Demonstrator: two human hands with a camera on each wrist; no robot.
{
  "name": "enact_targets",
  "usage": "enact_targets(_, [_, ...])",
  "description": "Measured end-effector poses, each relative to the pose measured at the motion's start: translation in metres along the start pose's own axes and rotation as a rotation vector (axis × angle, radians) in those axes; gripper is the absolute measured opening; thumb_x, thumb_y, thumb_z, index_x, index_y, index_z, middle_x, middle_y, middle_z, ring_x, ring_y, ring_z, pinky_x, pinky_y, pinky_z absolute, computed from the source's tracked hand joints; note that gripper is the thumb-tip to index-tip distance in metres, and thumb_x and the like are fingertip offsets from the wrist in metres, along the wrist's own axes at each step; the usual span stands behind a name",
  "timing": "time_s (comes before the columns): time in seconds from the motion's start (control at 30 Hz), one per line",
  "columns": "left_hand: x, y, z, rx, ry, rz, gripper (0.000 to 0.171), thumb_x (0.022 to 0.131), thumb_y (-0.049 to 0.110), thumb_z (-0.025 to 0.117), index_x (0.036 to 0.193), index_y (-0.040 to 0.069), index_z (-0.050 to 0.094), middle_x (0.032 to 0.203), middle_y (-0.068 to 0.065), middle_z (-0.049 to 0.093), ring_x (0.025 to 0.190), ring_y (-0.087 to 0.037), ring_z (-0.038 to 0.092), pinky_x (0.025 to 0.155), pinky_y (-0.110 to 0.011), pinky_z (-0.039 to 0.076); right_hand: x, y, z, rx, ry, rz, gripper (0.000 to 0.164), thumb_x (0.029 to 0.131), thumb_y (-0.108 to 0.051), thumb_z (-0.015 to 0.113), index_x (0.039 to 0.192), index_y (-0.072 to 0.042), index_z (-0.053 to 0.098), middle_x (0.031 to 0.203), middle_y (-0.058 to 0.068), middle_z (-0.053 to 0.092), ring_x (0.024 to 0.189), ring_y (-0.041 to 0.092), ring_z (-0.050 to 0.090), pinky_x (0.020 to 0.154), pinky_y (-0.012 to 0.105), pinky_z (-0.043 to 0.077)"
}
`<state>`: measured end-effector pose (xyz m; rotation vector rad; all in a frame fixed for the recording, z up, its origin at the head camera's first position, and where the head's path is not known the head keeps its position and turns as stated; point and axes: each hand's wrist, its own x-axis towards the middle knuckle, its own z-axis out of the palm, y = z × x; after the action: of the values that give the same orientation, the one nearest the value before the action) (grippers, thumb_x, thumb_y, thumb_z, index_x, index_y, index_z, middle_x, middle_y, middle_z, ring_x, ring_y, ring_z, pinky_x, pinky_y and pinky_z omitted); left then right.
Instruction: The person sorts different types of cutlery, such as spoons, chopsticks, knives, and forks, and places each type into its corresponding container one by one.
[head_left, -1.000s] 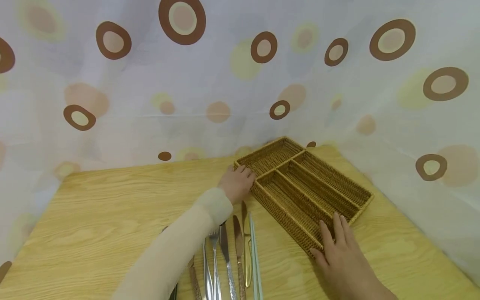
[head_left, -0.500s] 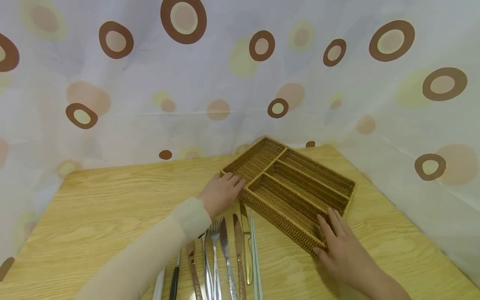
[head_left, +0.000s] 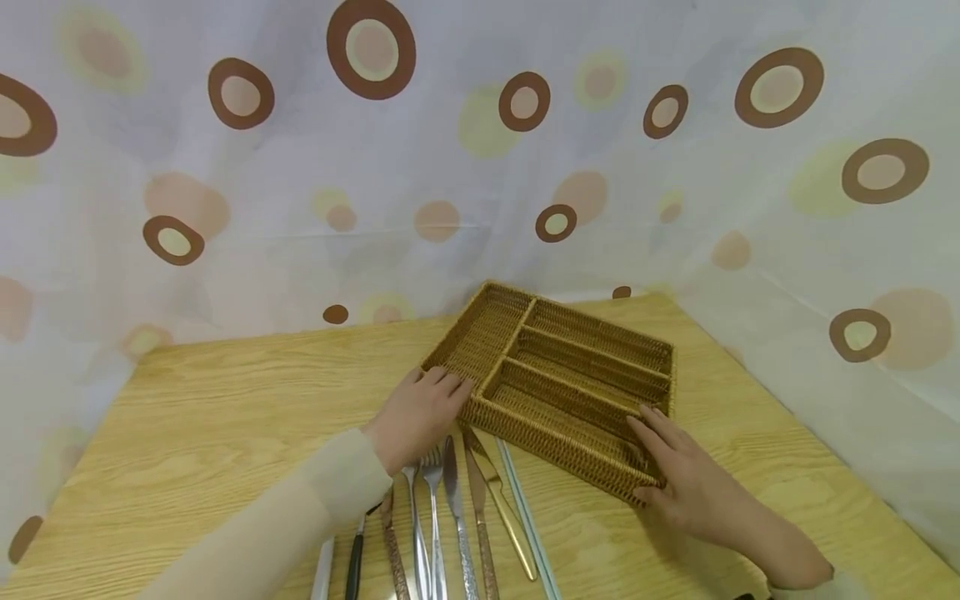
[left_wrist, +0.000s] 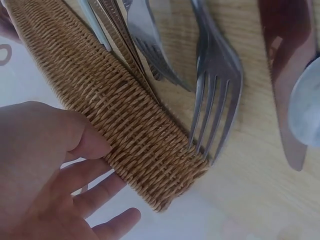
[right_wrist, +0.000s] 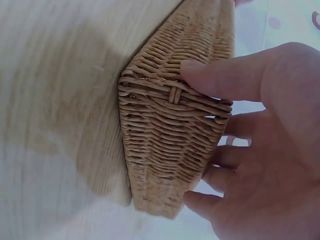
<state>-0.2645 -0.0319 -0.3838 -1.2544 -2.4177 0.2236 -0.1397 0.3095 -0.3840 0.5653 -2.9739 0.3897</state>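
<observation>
A brown wicker cutlery tray (head_left: 555, 447) with several compartments lies angled on the wooden table. At its left front corner, my left hand (head_left: 417, 417) grips the rim; the left wrist view has the thumb on the outer woven wall (left_wrist: 122, 115) and fingers on the far side. My right hand (head_left: 693, 485) holds the right front corner, thumb outside and fingers over the rim, as the right wrist view confirms. Close to the tray's front wall lie a fork (head_left: 433, 521), a gold knife (head_left: 513, 529), a copper-coloured knife (head_left: 480, 508) and pale blue chopsticks (head_left: 531, 525).
More cutlery lies left of the fork, including a black-handled piece (head_left: 355, 558) and a white-handled one (head_left: 322, 571), partly cut off by the frame. A patterned cloth (head_left: 442, 150) hangs behind and right of the table (head_left: 225, 417). A spoon bowl (left_wrist: 306, 107) shows near the left hand.
Both hands have turned the tray and drawn it left, its left end coming nearer. The gold knife and chopsticks have swung askew by its front wall.
</observation>
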Motion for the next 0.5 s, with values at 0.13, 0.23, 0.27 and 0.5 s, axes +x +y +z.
enact_targets(0.13, [-0.011, -0.001, -0.001, -0.019, 0.008, -0.001, 0.046, 0.088, 0.018, 0.062, 0.13, 0.007, 0.046, 0.118, -0.006, 0.057, 0.106, -0.023, 0.05, 0.085, -0.037, 0.049, 0.01, 0.004, -0.002, 0.038, -0.033, -0.013, 0.084, 0.077, -0.015, 0.073, 0.142, -0.003, 0.022, 0.147, 0.024, 0.016, 0.129, 0.043, 0.02, 0.097, 0.063, 0.032])
enact_targets(0.23, [-0.019, 0.0, -0.004, -0.021, -0.002, -0.013, 0.047, 0.088, 0.014, 0.062, 0.131, 0.006, 0.045, 0.119, -0.006, 0.057, 0.106, -0.022, 0.051, 0.087, -0.037, 0.049, 0.019, 0.007, -0.002, 0.054, -0.042, -0.04, 0.083, 0.075, -0.008, 0.072, 0.141, -0.002, 0.023, 0.147, 0.023, 0.016, 0.129, 0.043, 0.019, 0.097, 0.063, 0.032])
enact_targets(0.27, [-0.021, 0.001, -0.005, -0.013, -0.011, -0.02, 0.048, 0.087, 0.014, 0.063, 0.131, 0.006, 0.045, 0.118, -0.006, 0.057, 0.105, -0.022, 0.051, 0.087, -0.036, 0.048, 0.022, 0.009, -0.002, 0.058, -0.045, -0.052, 0.083, 0.074, -0.006, 0.071, 0.141, -0.002, 0.023, 0.147, 0.023, 0.016, 0.129, 0.043, 0.019, 0.097, 0.063, 0.032])
enact_targets(0.5, [-0.03, 0.01, -0.006, 0.089, -0.06, -0.069, 0.058, 0.082, 0.014, 0.069, 0.133, 0.008, 0.043, 0.114, -0.005, 0.059, 0.102, -0.02, 0.052, 0.086, -0.034, 0.049, 0.042, 0.012, -0.005, 0.072, -0.085, -0.088, 0.077, 0.074, 0.01, 0.06, 0.141, 0.002, 0.021, 0.148, 0.023, 0.014, 0.131, 0.041, 0.015, 0.099, 0.061, 0.03])
